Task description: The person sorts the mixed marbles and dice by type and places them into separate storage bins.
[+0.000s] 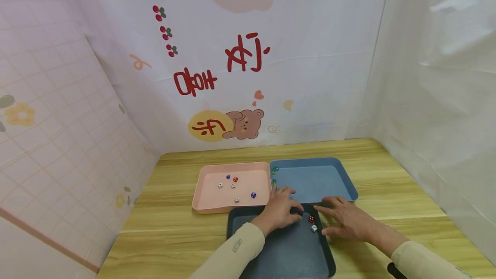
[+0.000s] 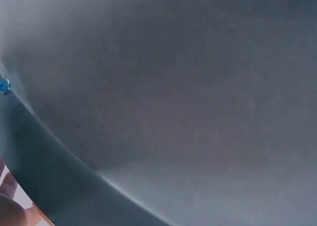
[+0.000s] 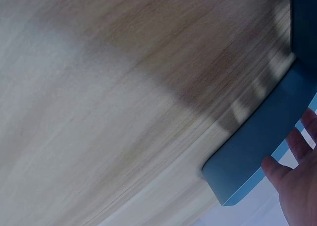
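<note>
My left hand (image 1: 280, 211) reaches over the far rim of the dark grey tray (image 1: 290, 255). Its thumb and index finger pinch a dark blue die (image 1: 300, 213) near the tray's far right corner. A translucent blue die (image 2: 4, 85) shows at the edge of the left wrist view. Beside the tray's right rim, my right hand (image 1: 346, 219) lies with its fingers spread, thumb close to the rim, holding nothing. A red die (image 1: 311, 218) and a white die (image 1: 314, 228) sit inside that rim.
Behind on the left, a pink tray (image 1: 201, 184) holds several white, blue and red dice. Beside it, a blue tray (image 1: 314, 180) has several green dice (image 1: 274, 170) along its left side. The wooden table (image 1: 174, 227) meets printed white sheets at the back and sides.
</note>
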`<state>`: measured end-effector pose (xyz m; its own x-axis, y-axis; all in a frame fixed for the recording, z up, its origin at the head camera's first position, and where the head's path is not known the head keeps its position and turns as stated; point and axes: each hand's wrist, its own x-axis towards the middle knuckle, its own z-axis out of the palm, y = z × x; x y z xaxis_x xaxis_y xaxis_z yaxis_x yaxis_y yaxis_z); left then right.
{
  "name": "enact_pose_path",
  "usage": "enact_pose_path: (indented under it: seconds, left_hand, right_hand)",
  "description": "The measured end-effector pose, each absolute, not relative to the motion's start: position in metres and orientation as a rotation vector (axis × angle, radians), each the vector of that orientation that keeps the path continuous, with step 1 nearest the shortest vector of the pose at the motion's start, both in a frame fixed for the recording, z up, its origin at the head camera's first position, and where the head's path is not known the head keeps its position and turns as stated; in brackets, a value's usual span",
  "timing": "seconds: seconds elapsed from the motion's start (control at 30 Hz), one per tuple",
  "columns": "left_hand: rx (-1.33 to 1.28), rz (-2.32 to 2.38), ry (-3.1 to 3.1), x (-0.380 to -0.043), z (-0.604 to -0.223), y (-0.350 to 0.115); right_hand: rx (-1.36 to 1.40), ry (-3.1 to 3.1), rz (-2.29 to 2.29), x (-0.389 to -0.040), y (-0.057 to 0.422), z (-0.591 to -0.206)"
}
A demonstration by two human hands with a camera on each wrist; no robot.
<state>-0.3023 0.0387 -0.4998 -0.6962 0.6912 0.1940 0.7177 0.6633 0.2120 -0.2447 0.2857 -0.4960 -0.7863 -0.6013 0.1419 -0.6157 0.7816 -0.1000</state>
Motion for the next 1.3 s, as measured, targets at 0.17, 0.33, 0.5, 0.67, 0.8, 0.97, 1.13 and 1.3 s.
enact_pose_path:
  seconds: [0.17, 0.33, 0.5, 0.67, 0.8, 0.97, 1.13, 1.3]
  left_hand:
    - [-1.178, -0.325, -2.781, -0.306, -0.505, 0.041]
    - [-1.159, -0.249, -2.787, -0.309, -0.507, 0.043]
    - [-1.162, -0.147, -2.763, -0.309, -0.509, 0.045]
    - [-1.154, -0.087, -2.757, -0.307, -0.511, 0.049]
    - [-1.162, -0.105, -2.750, -0.309, -0.512, 0.050]
    - [-1.153, -0.154, -2.761, -0.309, -0.509, 0.047]
    - [-1.149, -0.248, -2.786, -0.308, -0.506, 0.044]
    - [-1.151, -0.327, -2.778, -0.307, -0.501, 0.040]
  right_hand:
    - [0.980, -2.860, 0.231, -0.244, 0.285, -0.496]
    - [0.971, -2.869, 0.225, -0.245, 0.285, -0.497]
    - [0.964, -2.860, 0.233, -0.245, 0.286, -0.500]
    - [0.971, -2.843, 0.241, -0.245, 0.286, -0.500]
    - [0.975, -2.846, 0.244, -0.245, 0.285, -0.499]
    - [0.976, -2.880, 0.227, -0.245, 0.283, -0.494]
    - [0.970, -2.908, 0.227, -0.244, 0.282, -0.491]
    - [0.971, -2.897, 0.225, -0.242, 0.282, -0.491]
